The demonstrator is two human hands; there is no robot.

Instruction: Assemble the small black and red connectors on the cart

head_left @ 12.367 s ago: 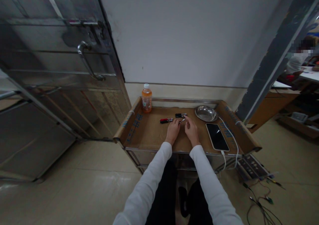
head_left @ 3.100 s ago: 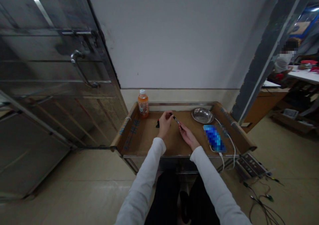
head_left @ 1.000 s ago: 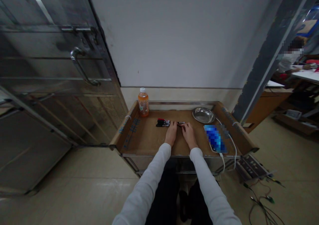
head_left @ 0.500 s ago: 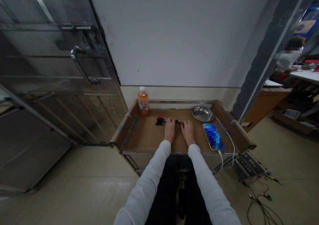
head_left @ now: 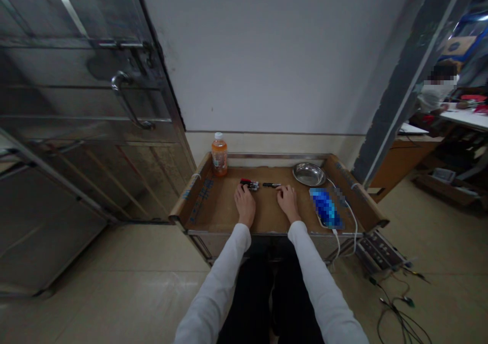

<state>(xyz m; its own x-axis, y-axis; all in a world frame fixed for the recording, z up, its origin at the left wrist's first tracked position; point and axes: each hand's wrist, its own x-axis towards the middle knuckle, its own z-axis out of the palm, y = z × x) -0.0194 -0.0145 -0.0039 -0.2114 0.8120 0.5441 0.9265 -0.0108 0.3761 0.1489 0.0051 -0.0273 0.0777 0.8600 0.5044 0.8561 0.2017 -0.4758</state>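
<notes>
A small group of pens [head_left: 250,183], with black and red parts and pale ends, lies on the cardboard-lined cart top [head_left: 217,207]. My left hand [head_left: 245,205] rests palm down at their left end, fingers outstretched; the fingertips touch or nearly touch the pens. To the right, a single dark pen [head_left: 269,185] lies lengthwise, apart from the group. My right hand [head_left: 287,201] is at its right end, fingers curled and closed on the tip, which they partly hide.
An orange drink bottle [head_left: 219,156] stands at the back left corner. At the right are a round metal dish [head_left: 308,174] and a phone [head_left: 326,208] with a white cable [head_left: 357,227]. Raised cardboard sides edge the cart. A person [head_left: 438,92] sits far right.
My left hand has shifted left, from the pens' right end to their left end. The single pen now shows between the hands. My right hand stays nearly in place.
</notes>
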